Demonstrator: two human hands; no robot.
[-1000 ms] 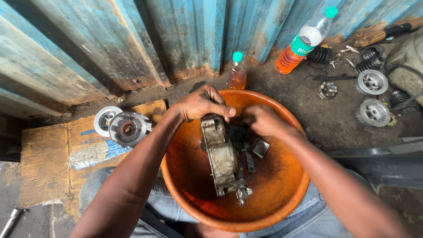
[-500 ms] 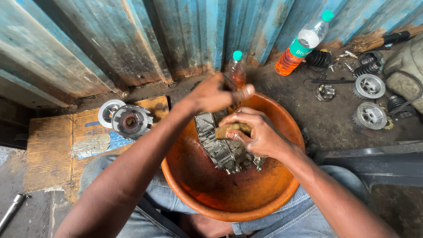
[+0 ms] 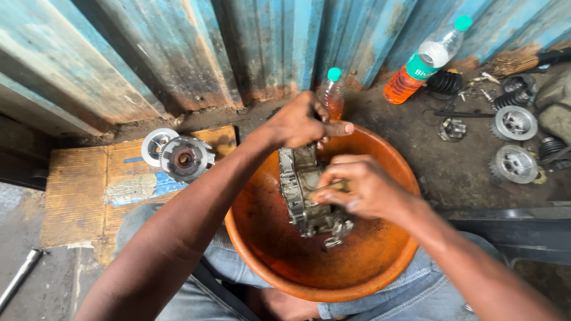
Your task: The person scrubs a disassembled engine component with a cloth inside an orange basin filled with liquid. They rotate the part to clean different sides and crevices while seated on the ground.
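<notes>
Corrugated blue metal wall (image 3: 178, 53) across the top, rust creeping along its foot. Below it, filling the middle, a big orange basin (image 3: 357, 273) sits on the person's lap, and inside it stands a grimy grey metal engine casing (image 3: 300, 196), tipped up on edge over the wet bottom. Left hand (image 3: 300, 122) is clamped around the casing's top end, fingers curled tight, thumb pointing right. Right hand (image 3: 363, 190) is closed on a small brush (image 3: 333, 187), pressed against the casing's right face; its bristles are hidden by the fingers. To the left, a flattened cardboard sheet (image 3: 89, 190) on the ground carries a round clutch part (image 3: 184, 157). At the right, two toothed metal wheels (image 3: 514, 142) lie on dirty concrete. Against the wall, a large bottle (image 3: 425, 62) of orange liquid leans, and a smaller bottle (image 3: 333, 95) stands just behind the basin's rim.
</notes>
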